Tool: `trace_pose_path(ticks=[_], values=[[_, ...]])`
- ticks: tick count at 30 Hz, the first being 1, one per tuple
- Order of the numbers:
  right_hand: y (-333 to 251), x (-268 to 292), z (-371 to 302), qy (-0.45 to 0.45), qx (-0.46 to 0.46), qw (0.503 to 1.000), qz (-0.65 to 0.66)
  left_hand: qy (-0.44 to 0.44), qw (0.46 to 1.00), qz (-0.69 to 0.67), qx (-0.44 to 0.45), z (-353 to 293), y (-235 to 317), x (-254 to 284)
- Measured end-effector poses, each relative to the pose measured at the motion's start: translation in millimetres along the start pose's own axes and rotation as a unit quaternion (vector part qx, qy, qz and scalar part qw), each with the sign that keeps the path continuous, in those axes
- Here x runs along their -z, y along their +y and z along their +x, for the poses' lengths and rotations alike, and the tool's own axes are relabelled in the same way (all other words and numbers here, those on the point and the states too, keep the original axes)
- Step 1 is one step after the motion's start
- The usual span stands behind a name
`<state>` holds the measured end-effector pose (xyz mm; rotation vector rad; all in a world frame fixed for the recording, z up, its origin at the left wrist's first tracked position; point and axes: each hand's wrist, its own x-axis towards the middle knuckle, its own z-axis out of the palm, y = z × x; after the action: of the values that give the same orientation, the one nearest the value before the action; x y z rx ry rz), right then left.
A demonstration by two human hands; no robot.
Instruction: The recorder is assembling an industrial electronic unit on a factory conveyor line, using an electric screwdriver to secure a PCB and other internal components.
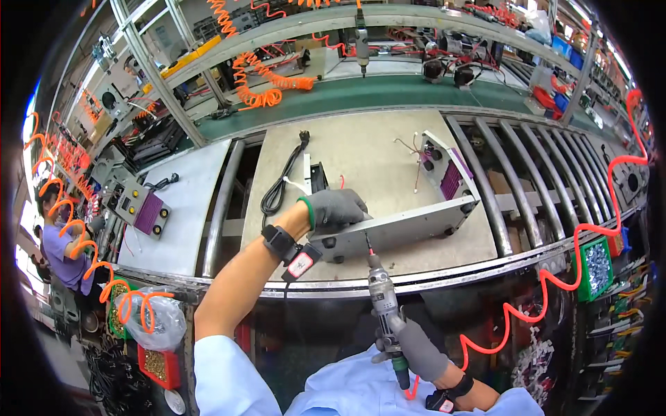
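Note:
A grey metal casing (409,225) lies on the pale work board in front of me, its long side toward me and dark round feet along it. A purple finned part (454,177) shows at its far right end. My left hand (336,208), in a grey glove, is closed over the casing's left end; its fingertips are partly hidden. My right hand (420,350), also gloved, is wrapped round a pneumatic screwdriver (383,295). The tool's bit points up at the casing's near side, close to the left hand; whether they touch is unclear.
A black power cord (281,184) lies on the board (374,145) left of the casing. Metal rollers (513,187) run to the right. A red coiled hose (548,277) hangs at right. Another finned unit (142,208) and a co-worker (66,243) are at left. A second screwdriver (361,48) hangs above.

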<state>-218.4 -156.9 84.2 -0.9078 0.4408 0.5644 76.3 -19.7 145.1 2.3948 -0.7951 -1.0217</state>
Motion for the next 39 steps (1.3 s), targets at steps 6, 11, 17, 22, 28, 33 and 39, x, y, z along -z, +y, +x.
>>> trace_pose_path(ticks=[6, 11, 17, 22, 28, 33, 39], values=[[-7.6, -1.2, 1.0, -0.02, -0.003, 0.995, -0.1, -0.004, 1.0, -0.009, 0.006, 0.5, -4.4, -0.3], [-10.7, -6.1, 2.5, -0.018, -0.046, 0.995, -0.081, 0.025, 0.999, -0.029, 0.009, -0.3, -1.6, -4.0], [-3.1, -2.6, 7.0, -0.006, 0.001, 1.0, 0.009, -0.009, 1.0, -0.011, 0.007, -1.3, -3.2, -0.7], [-1.2, -2.3, 2.2, -0.028, 0.004, 1.0, -0.014, -0.016, 0.998, -0.053, -0.002, -8.0, 4.2, -1.7], [1.1, 20.3, 4.8, -0.084, -0.043, 0.986, 0.136, -0.006, 0.999, -0.04, -0.009, -9.5, 5.5, -1.0], [6.1, 38.1, 16.6, -0.045, -0.091, 0.982, 0.161, -0.006, 0.999, -0.029, -0.012, -7.6, 0.6, -0.7], [7.5, 43.2, 15.6, -0.008, -0.106, 0.985, 0.137, -0.001, 1.0, -0.026, -0.004, -10.7, 5.8, -0.9]])
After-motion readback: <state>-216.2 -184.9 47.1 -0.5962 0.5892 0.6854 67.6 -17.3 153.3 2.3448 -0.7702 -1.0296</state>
